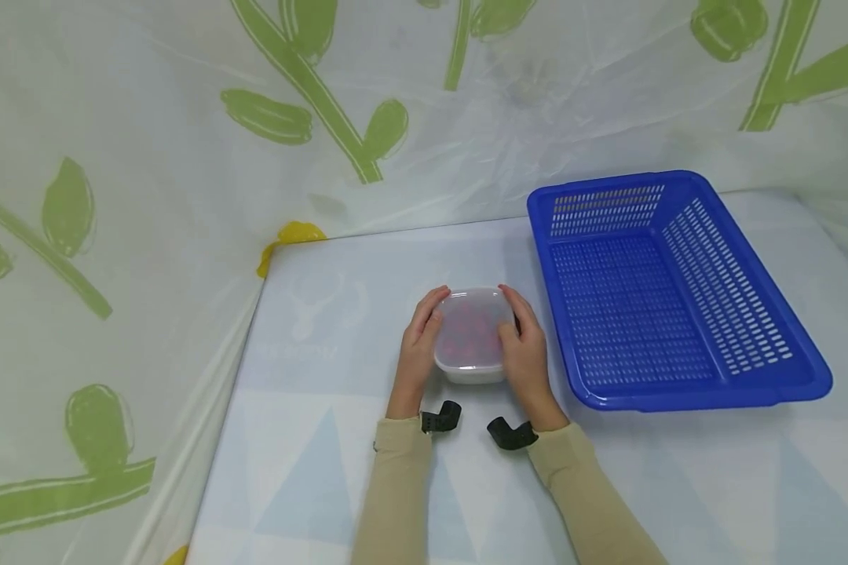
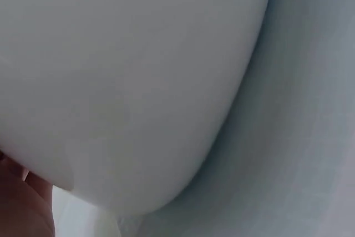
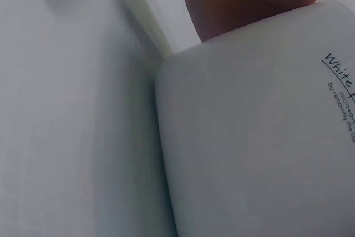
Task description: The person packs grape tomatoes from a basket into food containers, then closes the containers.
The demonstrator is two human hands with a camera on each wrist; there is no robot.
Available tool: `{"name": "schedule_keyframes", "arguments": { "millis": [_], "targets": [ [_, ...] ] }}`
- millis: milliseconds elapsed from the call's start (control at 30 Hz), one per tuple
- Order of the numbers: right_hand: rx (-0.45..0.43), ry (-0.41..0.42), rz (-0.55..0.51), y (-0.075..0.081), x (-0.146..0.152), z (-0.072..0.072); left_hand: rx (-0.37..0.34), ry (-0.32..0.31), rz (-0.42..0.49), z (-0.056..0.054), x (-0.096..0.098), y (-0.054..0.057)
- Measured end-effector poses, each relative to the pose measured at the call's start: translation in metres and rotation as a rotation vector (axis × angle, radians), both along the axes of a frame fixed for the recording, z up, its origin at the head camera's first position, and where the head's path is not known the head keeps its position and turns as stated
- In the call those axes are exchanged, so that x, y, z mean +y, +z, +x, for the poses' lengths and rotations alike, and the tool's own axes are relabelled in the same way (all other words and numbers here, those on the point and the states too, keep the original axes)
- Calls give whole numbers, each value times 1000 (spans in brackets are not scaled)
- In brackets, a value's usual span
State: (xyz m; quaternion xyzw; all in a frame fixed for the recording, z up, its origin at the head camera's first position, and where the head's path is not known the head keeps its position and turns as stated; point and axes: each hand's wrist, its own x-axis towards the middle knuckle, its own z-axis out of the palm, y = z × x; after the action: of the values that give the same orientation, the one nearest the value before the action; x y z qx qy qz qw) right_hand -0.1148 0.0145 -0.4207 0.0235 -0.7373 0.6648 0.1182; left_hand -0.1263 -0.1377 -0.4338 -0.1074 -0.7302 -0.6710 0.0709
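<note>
A square white food storage container (image 1: pixel 473 377) with a translucent lid (image 1: pixel 469 322) sits on the table in the head view. Pinkish-red contents show faintly through the lid. My left hand (image 1: pixel 418 345) grips its left side, and my right hand (image 1: pixel 527 353) holds the opposite side. Both thumbs rest by the lid's edges, while the fingers reach along the sides toward the far corners. In the left wrist view the container's smooth wall (image 2: pixel 122 81) fills most of the picture. The right wrist view shows dark printed lettering (image 3: pixel 341 79) on the wall beside the right hand (image 3: pixel 244 4).
A large blue slotted plastic basket (image 1: pixel 636 400) stands on the table just right of the right hand. The table (image 1: pixel 304 455) has a pale cover with blue triangles. A white curtain (image 1: pixel 169 196) with green leaves hangs along the back and left.
</note>
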Motion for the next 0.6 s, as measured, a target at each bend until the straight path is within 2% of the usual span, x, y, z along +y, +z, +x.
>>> {"name": "schedule_keyframes", "arguments": {
  "millis": [133, 400, 533, 600],
  "targets": [
    [15, -8, -33, -4, 3, -5, -59, 19, 9, -3, 3, -2],
    [7, -20, -87, -6, -3, -12, -63, 62, 17, -11, -2, -3],
    [-24, 12, -80, -18, -5, -18, -90, 90, 45, -13, -7, -8],
    [-23, 25, -41, -26, -4, -22, -120, 108, 35, -13, -10, -11]
  ]
}}
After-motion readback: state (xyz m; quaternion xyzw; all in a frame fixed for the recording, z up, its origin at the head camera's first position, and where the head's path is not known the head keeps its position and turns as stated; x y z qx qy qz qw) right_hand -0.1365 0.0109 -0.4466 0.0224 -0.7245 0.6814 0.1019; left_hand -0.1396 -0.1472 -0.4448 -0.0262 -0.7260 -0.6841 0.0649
